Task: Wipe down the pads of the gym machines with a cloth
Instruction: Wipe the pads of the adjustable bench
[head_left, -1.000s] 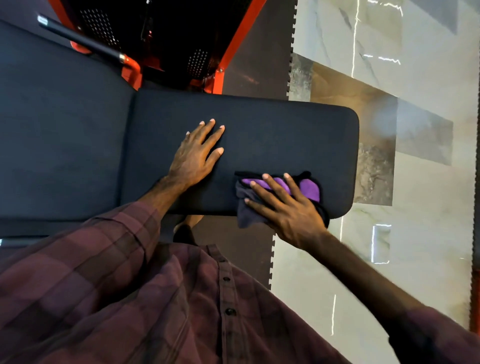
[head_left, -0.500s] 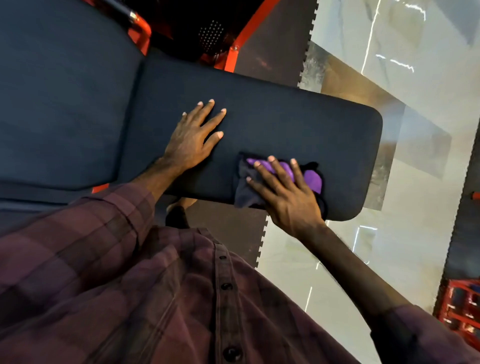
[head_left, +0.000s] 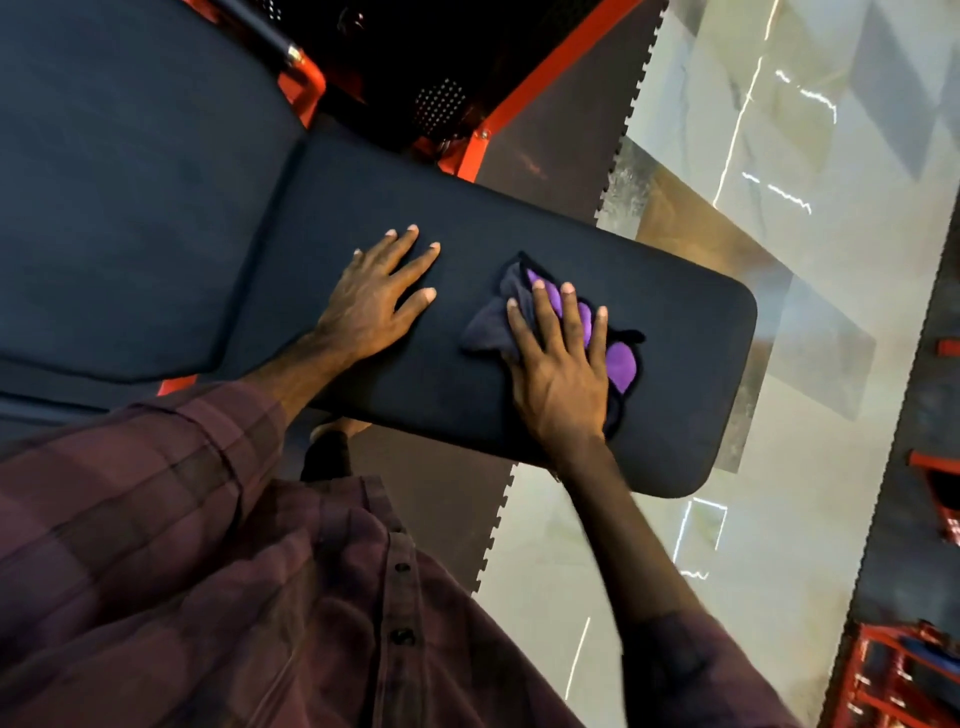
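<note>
Head view: the right hand (head_left: 563, 374) lies flat with its fingers spread on a crumpled purple and dark cloth (head_left: 621, 364), pressing it onto the black bench pad (head_left: 691, 364). The cloth sits under the palm and fingers, near the pad's rounded free end, with folds showing past the fingertips and on the little-finger side. The left hand (head_left: 371, 301) rests empty and spread, palm down, on the same pad, beside the cloth without touching it.
</note>
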